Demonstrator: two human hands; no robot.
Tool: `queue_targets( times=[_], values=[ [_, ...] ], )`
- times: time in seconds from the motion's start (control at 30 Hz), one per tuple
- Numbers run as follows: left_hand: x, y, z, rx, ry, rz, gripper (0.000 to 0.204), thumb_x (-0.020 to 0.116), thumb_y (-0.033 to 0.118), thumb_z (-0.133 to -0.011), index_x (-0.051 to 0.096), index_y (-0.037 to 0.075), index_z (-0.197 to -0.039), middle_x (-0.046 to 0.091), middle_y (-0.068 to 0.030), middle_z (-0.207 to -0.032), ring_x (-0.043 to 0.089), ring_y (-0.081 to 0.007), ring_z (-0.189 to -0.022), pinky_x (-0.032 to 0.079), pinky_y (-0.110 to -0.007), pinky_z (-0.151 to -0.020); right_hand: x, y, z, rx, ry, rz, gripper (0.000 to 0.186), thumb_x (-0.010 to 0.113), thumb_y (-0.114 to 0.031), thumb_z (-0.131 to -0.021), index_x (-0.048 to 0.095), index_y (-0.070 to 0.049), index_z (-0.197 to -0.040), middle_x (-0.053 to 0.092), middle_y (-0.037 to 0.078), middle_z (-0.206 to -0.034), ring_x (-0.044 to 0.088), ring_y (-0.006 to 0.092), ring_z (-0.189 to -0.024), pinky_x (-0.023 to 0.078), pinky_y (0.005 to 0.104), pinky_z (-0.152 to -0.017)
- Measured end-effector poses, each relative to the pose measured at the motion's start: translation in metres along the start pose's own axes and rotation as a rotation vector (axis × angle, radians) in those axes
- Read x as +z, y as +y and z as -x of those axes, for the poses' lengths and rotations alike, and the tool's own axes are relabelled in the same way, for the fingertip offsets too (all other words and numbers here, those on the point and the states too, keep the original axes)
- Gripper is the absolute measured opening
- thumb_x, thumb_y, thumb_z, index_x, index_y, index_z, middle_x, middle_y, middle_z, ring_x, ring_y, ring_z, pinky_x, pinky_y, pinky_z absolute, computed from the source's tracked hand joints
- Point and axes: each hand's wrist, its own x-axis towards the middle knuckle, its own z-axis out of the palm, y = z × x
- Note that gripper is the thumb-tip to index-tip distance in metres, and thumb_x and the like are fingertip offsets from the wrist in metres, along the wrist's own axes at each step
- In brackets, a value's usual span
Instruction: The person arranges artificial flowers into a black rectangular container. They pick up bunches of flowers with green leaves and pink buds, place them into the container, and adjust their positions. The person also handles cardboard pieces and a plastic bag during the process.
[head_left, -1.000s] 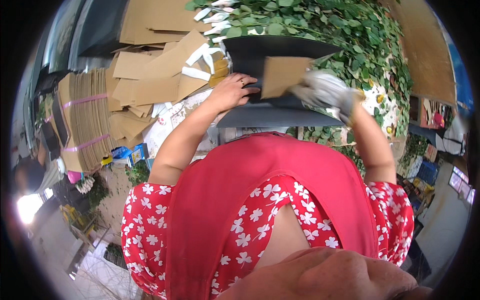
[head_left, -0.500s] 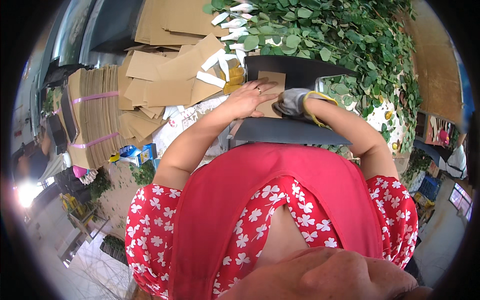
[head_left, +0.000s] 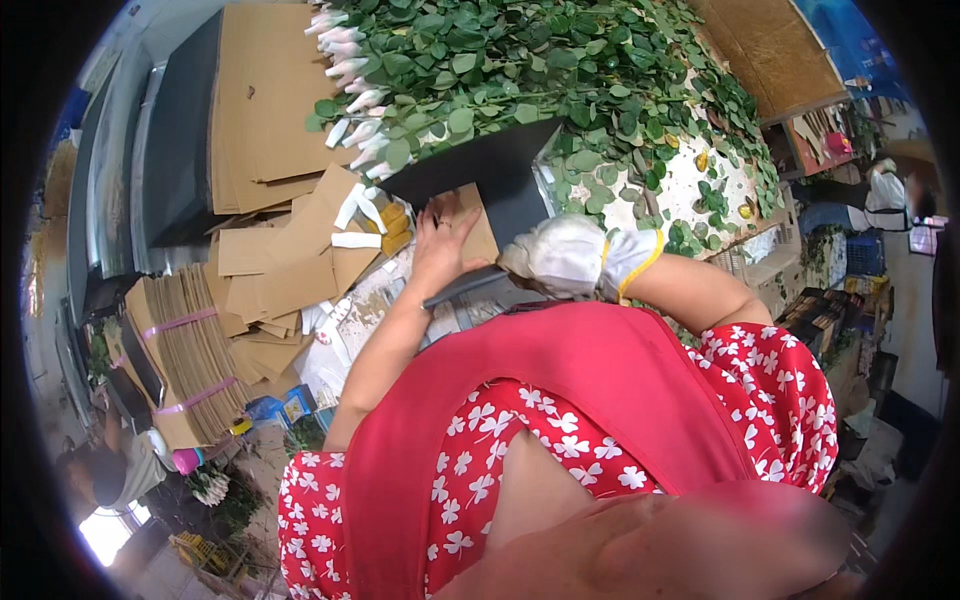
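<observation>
My left hand (head_left: 442, 242) lies with fingers spread on a small brown cardboard piece (head_left: 478, 232) inside a bent black folder-like sheet (head_left: 510, 160). My right hand (head_left: 550, 258), in a grey-white glove with a yellow-edged cuff, is at the lower right of the cardboard, its fingers curled downward; what they grip is hidden. A yellow glove-like item (head_left: 397, 228) and several white sleeve-like pieces (head_left: 355, 240) lie just left of the sheet.
Leafy stems with white-wrapped heads (head_left: 560, 60) cover the back of the worktable. Loose cardboard (head_left: 270, 262), tall cardboard sheets (head_left: 260, 100) and a strapped stack (head_left: 185, 340) fill the left. A wooden board (head_left: 760, 60) is at back right. Another person (head_left: 110, 460) is at lower left.
The view has turned. My left hand has moved onto the cardboard inside the sheet. My gloved right hand has moved down to its near edge, and the black sheet now sits more tilted.
</observation>
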Motion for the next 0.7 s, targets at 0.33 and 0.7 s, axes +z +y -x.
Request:
queue_targets(
  times=[0.33, 0.7],
  values=[
    [-0.010, -0.003, 0.009, 0.020, -0.093, 0.110, 0.092, 0.087, 0.040, -0.062, 0.048, 0.023, -0.143, 0.031, -0.0250, -0.151, 0.031, -0.0463, -0.138, 0.029, -0.052, -0.113, -0.077, 0.037, -0.038, 0.007, 0.532, -0.176, 0.021, 0.062, -0.017, -0.089, 0.066, -0.010, -0.108, 0.065, 0.010, -0.086, 0.065, 0.0307, -0.078, 0.051, 0.0402, -0.063],
    [-0.024, -0.007, -0.008, -0.048, -0.360, 0.139, 0.091, 0.087, 0.034, -0.065, 0.045, 0.027, -0.146, 0.042, -0.0247, -0.141, 0.042, -0.0428, -0.129, 0.038, -0.044, -0.108, -0.030, 0.220, -0.093, 0.569, 0.105, 0.001, 0.028, 0.055, -0.017, -0.091, 0.061, -0.009, -0.117, 0.070, 0.015, -0.103, 0.069, 0.0327, -0.086, 0.057, 0.0405, -0.074]
  ],
)
